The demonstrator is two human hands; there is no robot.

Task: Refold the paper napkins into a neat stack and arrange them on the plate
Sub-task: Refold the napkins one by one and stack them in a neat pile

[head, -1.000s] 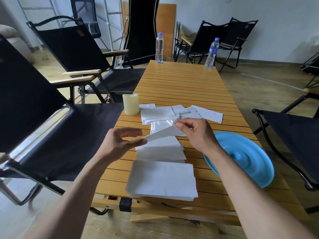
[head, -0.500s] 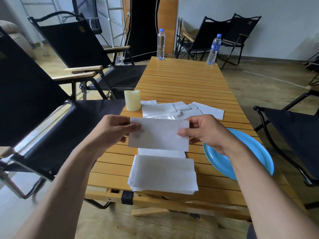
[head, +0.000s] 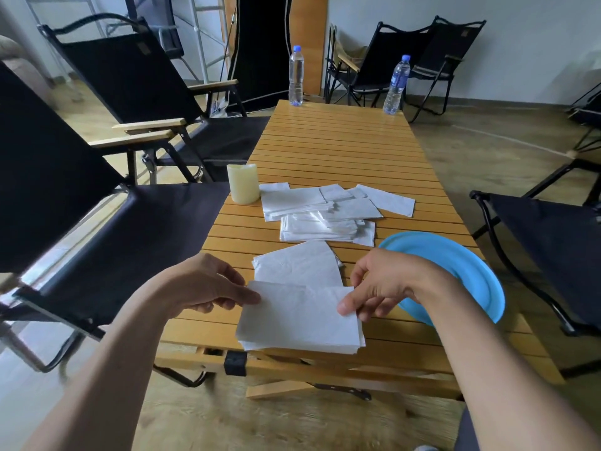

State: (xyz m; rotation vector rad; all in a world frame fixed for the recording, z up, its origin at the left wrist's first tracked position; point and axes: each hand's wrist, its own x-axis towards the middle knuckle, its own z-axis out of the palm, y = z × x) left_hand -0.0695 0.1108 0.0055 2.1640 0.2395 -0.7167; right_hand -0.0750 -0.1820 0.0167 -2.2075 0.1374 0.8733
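While the left grip (head: 201,284) and right grip (head: 383,288) pinch one folded napkin (head: 299,307) over the stack (head: 302,348) beside the plate (head: 455,265), nothing is plated yet; loose napkins (head: 325,209) beyond it likely await refolding.

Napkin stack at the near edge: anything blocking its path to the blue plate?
Nothing on the table does. Only the right hand, pinching the top napkin, sits between the stack and the plate.

napkins (head: 300,315): white, plain | plate (head: 468,265): bright blue | table (head: 338,148): honey-yellow, slatted stripes | candle (head: 243,183): cream | chairs (head: 136,76): black fabric, tan armrests | bottles (head: 296,76): clear, blue caps
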